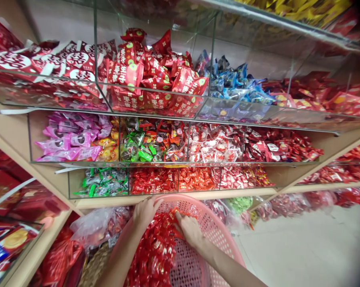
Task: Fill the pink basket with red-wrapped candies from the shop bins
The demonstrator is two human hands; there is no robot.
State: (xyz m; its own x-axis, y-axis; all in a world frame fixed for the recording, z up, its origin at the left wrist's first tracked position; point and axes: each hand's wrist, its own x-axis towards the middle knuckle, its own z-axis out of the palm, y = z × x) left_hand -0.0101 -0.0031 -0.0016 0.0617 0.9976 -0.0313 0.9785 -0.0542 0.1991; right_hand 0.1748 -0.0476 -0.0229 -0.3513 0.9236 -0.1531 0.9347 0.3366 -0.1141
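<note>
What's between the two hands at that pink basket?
In the head view, red packets lie in the pink basket between the left hand and right hand.

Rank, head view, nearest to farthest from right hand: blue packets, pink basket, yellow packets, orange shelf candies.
1. Pink basket: right hand inside it.
2. Orange shelf candies: bottom row, middle.
3. Blue packets: upper tier, centre-right.
4. Yellow packets: top right.
</note>
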